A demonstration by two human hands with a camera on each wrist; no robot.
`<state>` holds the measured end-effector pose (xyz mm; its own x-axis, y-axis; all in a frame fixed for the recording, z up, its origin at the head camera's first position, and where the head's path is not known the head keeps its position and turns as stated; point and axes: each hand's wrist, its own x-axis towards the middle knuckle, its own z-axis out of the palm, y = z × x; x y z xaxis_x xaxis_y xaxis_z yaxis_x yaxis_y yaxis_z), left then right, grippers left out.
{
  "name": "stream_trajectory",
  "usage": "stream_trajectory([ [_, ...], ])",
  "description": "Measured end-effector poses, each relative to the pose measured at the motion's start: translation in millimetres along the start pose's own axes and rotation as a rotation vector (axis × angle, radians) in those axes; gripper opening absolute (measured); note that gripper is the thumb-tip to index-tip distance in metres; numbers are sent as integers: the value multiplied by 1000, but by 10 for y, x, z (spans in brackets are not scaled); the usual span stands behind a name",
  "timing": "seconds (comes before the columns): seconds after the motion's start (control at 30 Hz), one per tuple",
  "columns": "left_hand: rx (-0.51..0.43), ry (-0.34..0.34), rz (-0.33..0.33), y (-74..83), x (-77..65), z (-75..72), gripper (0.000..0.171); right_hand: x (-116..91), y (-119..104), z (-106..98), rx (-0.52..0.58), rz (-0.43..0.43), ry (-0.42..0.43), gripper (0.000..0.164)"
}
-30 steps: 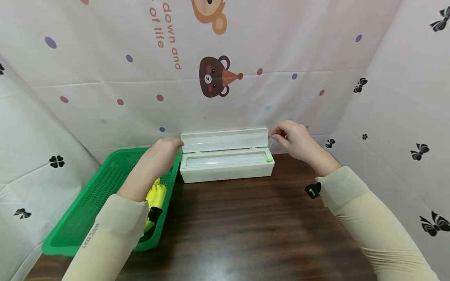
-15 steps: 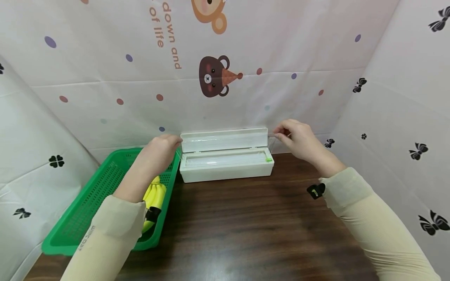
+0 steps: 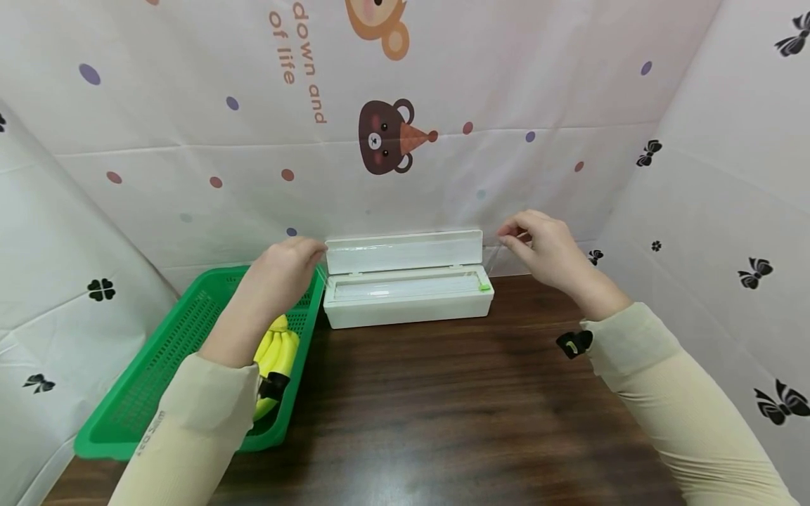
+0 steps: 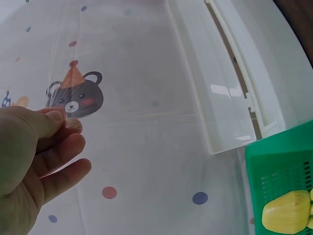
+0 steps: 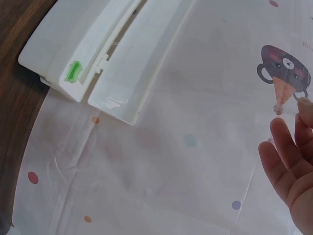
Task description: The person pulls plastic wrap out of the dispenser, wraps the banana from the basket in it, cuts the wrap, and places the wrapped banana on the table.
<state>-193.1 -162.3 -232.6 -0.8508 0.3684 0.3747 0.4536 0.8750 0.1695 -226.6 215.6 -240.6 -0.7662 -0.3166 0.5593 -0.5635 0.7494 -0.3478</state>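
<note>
- Lower left of the head view, a perforated green plastic basket holds smooth, curved yellow bananas, likely there to leave working room.
- Centre left, the left hand pinches clear film, thin and creased, its grip narrow, seemingly to keep that end spread.
- Centre, a long white box stands on the wood-grained counter, its glossy lid raised, presumably to free the film; a green slider sits at right.
- Centre right, the right hand pinches the film's other end, likely for even tension.
</note>
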Motion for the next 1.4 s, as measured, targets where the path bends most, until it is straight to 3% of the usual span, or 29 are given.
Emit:
stream_trajectory([
  [0.6,-8,169,88,24,-51,-58,21,-45,-81,-105,-60,-59,107,4],
  [0.9,-8,245,131,-6,-82,-77,20,-61,-134,-124,7,-57,112,4],
  [1.4,-22,257,118,-33,-124,-96,19,-114,-202,-96,125,25,56,3],
])
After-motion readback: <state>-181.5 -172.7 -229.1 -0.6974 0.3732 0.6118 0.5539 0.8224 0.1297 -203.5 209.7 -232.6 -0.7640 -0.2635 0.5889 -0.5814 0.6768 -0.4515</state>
